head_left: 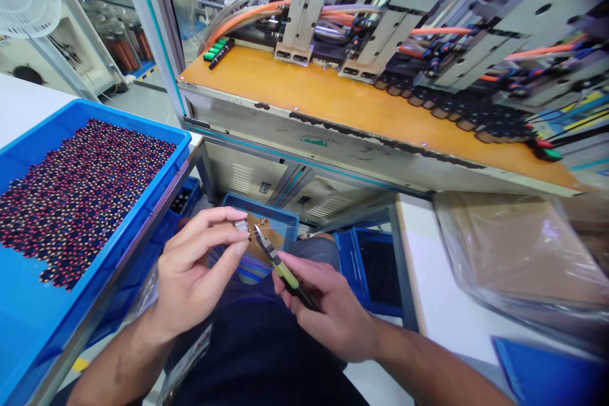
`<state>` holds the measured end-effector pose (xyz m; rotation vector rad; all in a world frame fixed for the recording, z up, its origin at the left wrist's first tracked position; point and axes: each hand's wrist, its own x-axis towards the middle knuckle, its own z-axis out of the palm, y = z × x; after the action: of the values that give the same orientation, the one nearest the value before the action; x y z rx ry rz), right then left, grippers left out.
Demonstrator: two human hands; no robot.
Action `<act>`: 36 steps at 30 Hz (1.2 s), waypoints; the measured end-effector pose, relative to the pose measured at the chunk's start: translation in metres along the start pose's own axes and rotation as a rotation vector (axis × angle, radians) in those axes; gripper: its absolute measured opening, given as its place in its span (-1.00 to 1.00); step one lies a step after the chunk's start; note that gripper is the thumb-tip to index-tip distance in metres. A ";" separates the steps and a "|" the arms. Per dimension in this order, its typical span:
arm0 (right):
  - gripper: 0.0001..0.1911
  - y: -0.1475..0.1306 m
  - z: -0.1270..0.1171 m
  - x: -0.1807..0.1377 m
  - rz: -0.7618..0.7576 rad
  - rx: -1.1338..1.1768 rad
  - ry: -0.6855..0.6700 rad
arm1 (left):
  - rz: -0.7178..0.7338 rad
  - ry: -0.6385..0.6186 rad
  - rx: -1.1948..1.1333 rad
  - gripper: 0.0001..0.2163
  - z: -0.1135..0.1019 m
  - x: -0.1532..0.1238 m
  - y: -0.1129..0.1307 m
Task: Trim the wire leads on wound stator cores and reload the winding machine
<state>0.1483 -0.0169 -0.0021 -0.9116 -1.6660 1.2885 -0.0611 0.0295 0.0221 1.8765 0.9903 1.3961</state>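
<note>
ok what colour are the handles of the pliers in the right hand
The handles are yellow-green and black, showing best in the head view.

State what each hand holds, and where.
The left hand pinches a small metallic part by its body; the right hand grips pliers by the handles.

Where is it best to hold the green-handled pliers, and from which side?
Probably by the green-and-black handles, from the picture's lower right, as the right hand does: the slim metal tip points up and left, toward the small part in the left hand.
</note>
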 end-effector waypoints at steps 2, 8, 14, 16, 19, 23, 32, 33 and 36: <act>-0.38 -0.001 0.001 0.000 0.092 0.039 -0.007 | -0.010 -0.001 -0.015 -0.74 0.000 0.000 -0.001; -0.36 -0.010 -0.004 -0.007 0.137 0.128 -0.003 | -0.044 0.045 -0.175 -0.66 0.004 -0.002 -0.003; -0.15 -0.019 -0.013 -0.015 0.048 0.143 -0.067 | 0.106 0.064 -0.149 -0.45 -0.001 -0.005 -0.012; -0.12 -0.021 -0.013 -0.015 0.027 0.127 -0.072 | 0.213 0.053 0.027 -0.46 -0.005 -0.005 -0.013; -0.11 -0.022 -0.014 -0.015 0.010 0.104 -0.066 | 0.299 0.027 0.171 -0.50 -0.009 -0.004 -0.012; -0.13 -0.025 -0.015 -0.017 0.011 0.118 -0.071 | 0.285 0.016 0.100 -0.50 -0.010 -0.002 -0.009; -0.10 -0.038 -0.017 -0.015 0.078 0.170 -0.117 | 0.318 -0.102 0.161 -0.59 -0.013 -0.002 -0.008; -0.10 -0.039 -0.017 -0.015 0.084 0.176 -0.123 | 0.309 -0.099 0.164 -0.60 -0.013 -0.002 -0.008; -0.10 -0.041 -0.018 -0.013 0.094 0.196 -0.127 | 0.285 -0.092 0.154 -0.63 -0.014 -0.004 -0.008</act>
<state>0.1676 -0.0309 0.0381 -0.8126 -1.5741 1.5716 -0.0764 0.0310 0.0176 2.2466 0.8291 1.4088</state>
